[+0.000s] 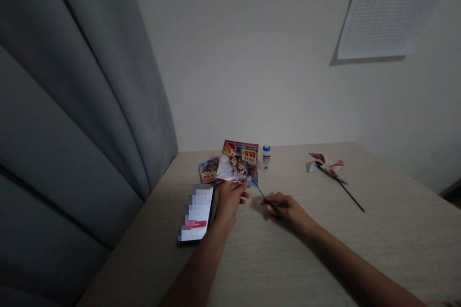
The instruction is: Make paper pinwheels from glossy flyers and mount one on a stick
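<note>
My left hand (231, 198) is closed on the lower edge of a colourful printed paper sheet (238, 160), holding it up off the table. In my right hand (283, 206) are dark-handled scissors (265, 197), their blades pointing up and left to the sheet's lower right corner. Whether the blades are apart or closed I cannot tell. Behind the held sheet, more printed paper (208, 171) of the same kind lies on the table, partly covered from view. A glue stick (266, 157) with a blue cap stands upright just right of the sheet.
A phone (196, 213) with a lit screen lies left of my left forearm. On the right side of the wooden table (360, 254) rests a paper pinwheel (329, 168) on a dark stick. A grey curtain (108, 81) hangs at the left; a printed form (382, 21) is on the wall.
</note>
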A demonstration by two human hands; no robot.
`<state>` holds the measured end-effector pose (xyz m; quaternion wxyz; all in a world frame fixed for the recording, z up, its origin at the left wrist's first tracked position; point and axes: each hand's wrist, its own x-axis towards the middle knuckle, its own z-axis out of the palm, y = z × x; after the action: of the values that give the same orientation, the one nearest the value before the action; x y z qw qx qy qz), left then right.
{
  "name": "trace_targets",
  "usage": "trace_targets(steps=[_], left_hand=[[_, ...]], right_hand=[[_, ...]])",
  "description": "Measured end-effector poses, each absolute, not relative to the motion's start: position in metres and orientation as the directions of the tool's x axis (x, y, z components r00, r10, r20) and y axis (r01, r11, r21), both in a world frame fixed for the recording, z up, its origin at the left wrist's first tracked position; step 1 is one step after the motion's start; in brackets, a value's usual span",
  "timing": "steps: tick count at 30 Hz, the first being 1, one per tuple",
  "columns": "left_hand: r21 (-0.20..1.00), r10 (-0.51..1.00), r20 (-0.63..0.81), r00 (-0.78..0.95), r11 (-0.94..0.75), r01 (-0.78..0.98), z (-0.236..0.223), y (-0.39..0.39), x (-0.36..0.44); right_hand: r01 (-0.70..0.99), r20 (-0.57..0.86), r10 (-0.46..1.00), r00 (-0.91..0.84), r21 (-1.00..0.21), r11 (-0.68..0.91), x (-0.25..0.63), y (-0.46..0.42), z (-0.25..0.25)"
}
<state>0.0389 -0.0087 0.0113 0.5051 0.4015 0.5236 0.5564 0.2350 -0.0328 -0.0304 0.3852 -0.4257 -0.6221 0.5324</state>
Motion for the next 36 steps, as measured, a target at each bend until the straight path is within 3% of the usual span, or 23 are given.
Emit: trace_targets(steps=[36], left_hand=[[0.988, 0.99, -0.097, -0.101, 0.084, -0.127, 0.0135, -0.0113, 0.0398]], right_hand=[[0.062, 0.018, 0.946, -0.324, -0.997, 0.04, 0.234, -0.0327, -0.0287]])
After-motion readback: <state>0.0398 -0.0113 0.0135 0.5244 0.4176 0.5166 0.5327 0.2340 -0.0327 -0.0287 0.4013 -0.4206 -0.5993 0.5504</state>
